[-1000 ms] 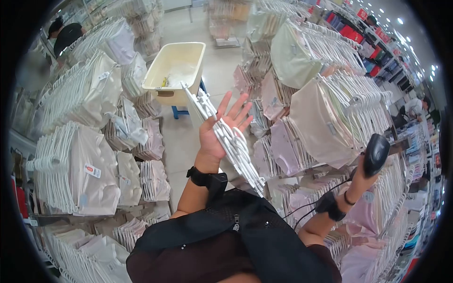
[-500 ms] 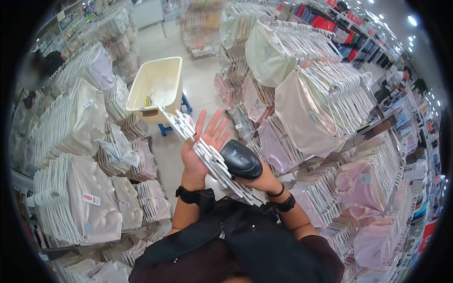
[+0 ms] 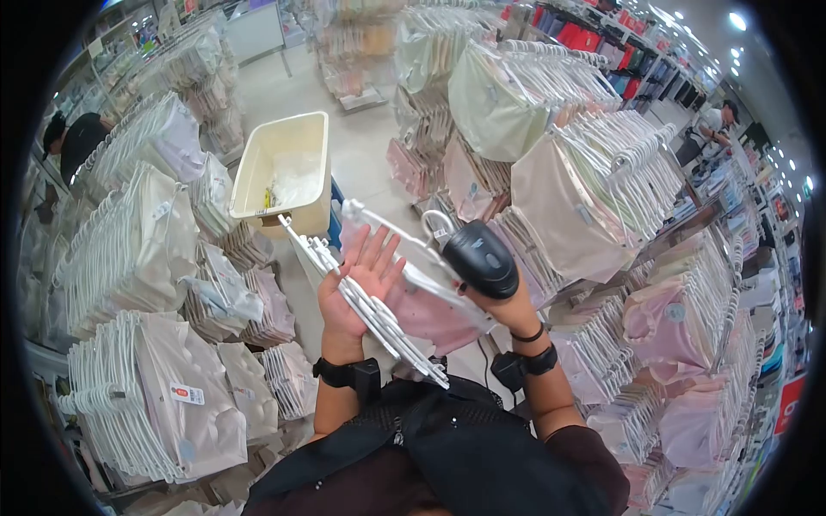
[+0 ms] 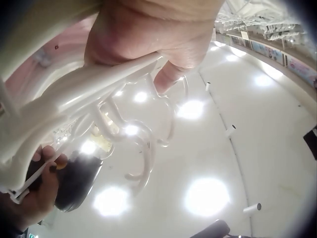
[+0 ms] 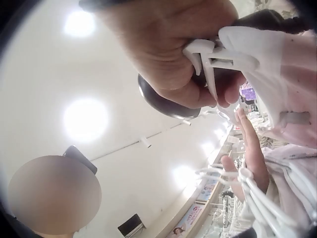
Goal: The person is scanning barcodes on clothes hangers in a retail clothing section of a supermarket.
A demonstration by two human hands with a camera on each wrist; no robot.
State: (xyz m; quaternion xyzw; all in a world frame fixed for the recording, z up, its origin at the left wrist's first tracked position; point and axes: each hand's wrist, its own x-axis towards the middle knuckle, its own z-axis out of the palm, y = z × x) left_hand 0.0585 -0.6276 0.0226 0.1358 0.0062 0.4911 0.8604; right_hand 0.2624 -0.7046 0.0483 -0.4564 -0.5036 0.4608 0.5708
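hanger stack [image 3: 366, 308] across left fingers [image 3: 377, 248]

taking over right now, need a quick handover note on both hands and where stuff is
Left-hand grip: holds a stack of white plastic hangers against the palm, fingers spread.
Right-hand grip: holds a black handheld scanner and pinches the white hanger of a pink garment hanging between the hands.
Done: garment in hand. Left, probably: scanning it; hanger stack not yet put down. Cream plastic tub stands just beyond.
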